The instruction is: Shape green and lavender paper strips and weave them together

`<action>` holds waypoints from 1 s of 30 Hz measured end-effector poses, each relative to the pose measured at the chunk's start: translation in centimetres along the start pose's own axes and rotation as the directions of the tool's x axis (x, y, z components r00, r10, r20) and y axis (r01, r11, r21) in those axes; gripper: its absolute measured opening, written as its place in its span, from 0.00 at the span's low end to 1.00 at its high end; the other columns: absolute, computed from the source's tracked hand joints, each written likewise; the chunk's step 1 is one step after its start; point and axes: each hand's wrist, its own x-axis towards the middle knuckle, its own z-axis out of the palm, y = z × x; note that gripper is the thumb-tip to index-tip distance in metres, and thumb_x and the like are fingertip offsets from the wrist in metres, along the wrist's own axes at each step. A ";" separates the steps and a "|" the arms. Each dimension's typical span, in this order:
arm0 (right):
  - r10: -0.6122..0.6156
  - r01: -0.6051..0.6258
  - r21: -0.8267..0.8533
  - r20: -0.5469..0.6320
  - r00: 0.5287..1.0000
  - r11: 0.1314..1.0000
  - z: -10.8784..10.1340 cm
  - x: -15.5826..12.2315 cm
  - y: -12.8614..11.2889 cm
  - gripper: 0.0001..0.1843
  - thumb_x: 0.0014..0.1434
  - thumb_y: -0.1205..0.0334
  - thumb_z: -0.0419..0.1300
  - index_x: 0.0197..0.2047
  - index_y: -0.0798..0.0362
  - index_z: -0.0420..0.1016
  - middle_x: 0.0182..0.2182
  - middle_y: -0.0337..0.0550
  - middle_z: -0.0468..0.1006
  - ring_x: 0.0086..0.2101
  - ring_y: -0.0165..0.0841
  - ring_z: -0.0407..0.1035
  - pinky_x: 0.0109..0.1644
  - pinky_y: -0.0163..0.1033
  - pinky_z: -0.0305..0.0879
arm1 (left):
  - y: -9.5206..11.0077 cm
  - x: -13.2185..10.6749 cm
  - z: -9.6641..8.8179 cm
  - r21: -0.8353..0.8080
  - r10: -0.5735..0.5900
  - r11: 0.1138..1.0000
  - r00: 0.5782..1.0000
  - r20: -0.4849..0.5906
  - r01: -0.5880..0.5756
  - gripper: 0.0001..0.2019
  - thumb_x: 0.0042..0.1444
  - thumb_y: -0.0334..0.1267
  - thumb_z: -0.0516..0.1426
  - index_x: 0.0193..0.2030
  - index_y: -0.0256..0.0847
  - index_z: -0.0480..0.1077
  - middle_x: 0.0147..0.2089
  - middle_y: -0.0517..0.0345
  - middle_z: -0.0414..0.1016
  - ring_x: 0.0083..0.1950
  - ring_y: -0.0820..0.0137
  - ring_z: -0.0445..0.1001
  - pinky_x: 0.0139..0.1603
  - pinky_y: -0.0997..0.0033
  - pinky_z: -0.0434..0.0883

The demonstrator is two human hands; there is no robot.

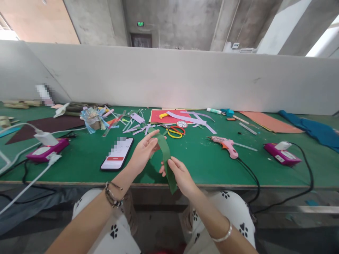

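Observation:
A green paper strip (166, 151) curves between my two hands, above the front edge of the table. My left hand (145, 150) pinches its upper end between thumb and fingers. Lower down, my right hand (180, 173) grips the strip, and its loose end hangs below toward the table edge. Just beyond the hands lie scissors with yellow and red handles (174, 132). Left of my left hand a phone (117, 154) rests flat with its screen lit. A pink glue gun (226, 145) lies on its side to the right, a clear glue stick in its back.
Purple paper strips (185, 118) are scattered over red paper (156, 116). Purple power strips sit at left (47, 150) and right (282, 153), with cables trailing off the front edge. A jar with blue ribbons (92, 118) stands back left. A grey partition (169, 77) closes the back.

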 end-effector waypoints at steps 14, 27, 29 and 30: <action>-0.488 0.423 -0.430 -0.048 0.871 0.798 -3.4 0.2 -0.6 0.17 0.55 0.55 0.52 0.48 0.49 0.57 0.38 0.45 0.68 0.37 0.30 0.66 0.42 0.38 0.64 | 3.0 -0.4 -0.1 0.656 0.011 0.726 0.957 0.289 -0.206 0.36 0.49 0.37 0.54 0.64 0.36 0.42 0.19 0.71 0.62 0.20 0.79 0.58 0.23 0.80 0.56; -0.632 0.583 -0.783 0.567 0.528 -0.217 -5.0 -1.4 -3.6 0.09 0.59 0.66 0.50 0.32 0.54 0.70 0.30 0.44 0.75 0.29 0.29 0.64 0.34 0.34 0.59 | 2.8 0.2 1.0 0.650 -0.140 0.666 0.795 0.591 -0.366 0.25 0.53 0.38 0.51 0.59 0.39 0.53 0.19 0.73 0.55 0.21 0.77 0.56 0.26 0.79 0.57; -0.629 0.530 -0.791 0.586 0.511 -0.306 -5.2 -1.4 -3.6 0.10 0.60 0.69 0.49 0.30 0.54 0.70 0.27 0.43 0.75 0.26 0.28 0.63 0.32 0.34 0.57 | 2.6 0.5 1.0 0.659 -0.146 0.629 0.771 0.620 -0.412 0.18 0.54 0.37 0.50 0.52 0.38 0.62 0.22 0.68 0.61 0.25 0.76 0.61 0.29 0.78 0.60; -0.626 0.497 -0.794 0.593 0.507 -0.350 -5.4 -1.5 -3.6 0.11 0.59 0.70 0.49 0.30 0.55 0.70 0.27 0.43 0.75 0.26 0.28 0.62 0.31 0.34 0.56 | 2.5 0.6 0.9 0.665 -0.143 0.604 0.760 0.633 -0.440 0.15 0.54 0.37 0.49 0.49 0.38 0.65 0.27 0.64 0.66 0.28 0.75 0.64 0.32 0.77 0.62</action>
